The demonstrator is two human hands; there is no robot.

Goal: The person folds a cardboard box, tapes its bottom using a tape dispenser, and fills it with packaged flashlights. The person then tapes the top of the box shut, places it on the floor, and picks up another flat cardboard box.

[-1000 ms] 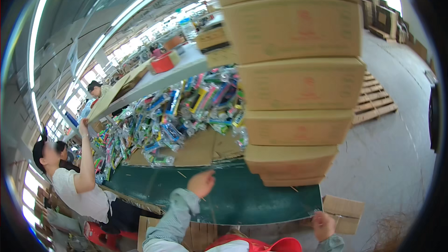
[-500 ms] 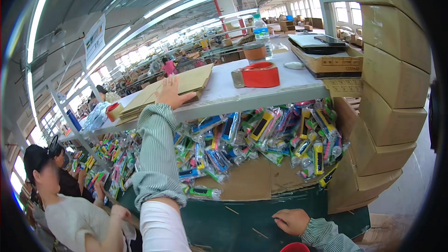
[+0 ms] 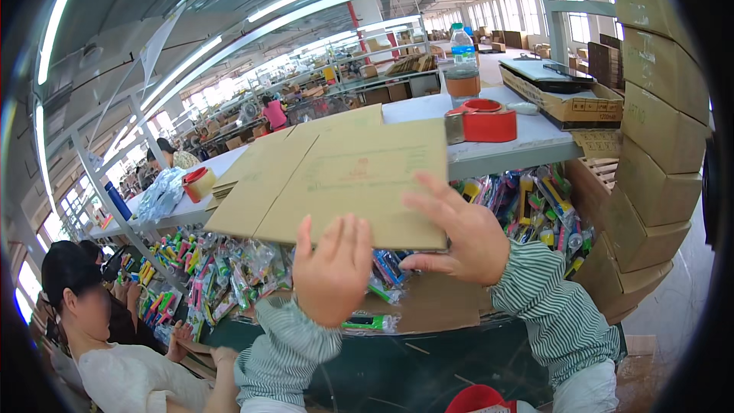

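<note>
A flattened brown cardboard box (image 3: 359, 160) lies slanted over the shelf, its near edge jutting past the shelf's front. My left hand (image 3: 332, 271) is at that near edge, its fingers stretched out over the cardboard. Beside the right corner of the box, my right hand (image 3: 466, 237) has fingers spread apart and slightly blurred; its thumb shows below the edge. Whether it touches the cardboard I cannot tell. More flat cardboard (image 3: 223, 183) shows underneath at the left. Below the shelf lies a heap of colourful plastic-wrapped items (image 3: 527, 203), partly hidden by the cardboard and hands.
On the shelf (image 3: 489, 154) are a red tape dispenser (image 3: 489, 121), a brown-banded cup (image 3: 462, 82), a water bottle (image 3: 462, 44) and a carton (image 3: 566, 99). Stacked boxes (image 3: 661, 130) stand at right. A co-worker (image 3: 122, 359) is at left; a red object (image 3: 478, 399) sits at the bottom.
The flattened box has come rightward and nearer across the shelf. My left hand has moved down to its near edge. My right hand has risen from the green table to its right corner.
</note>
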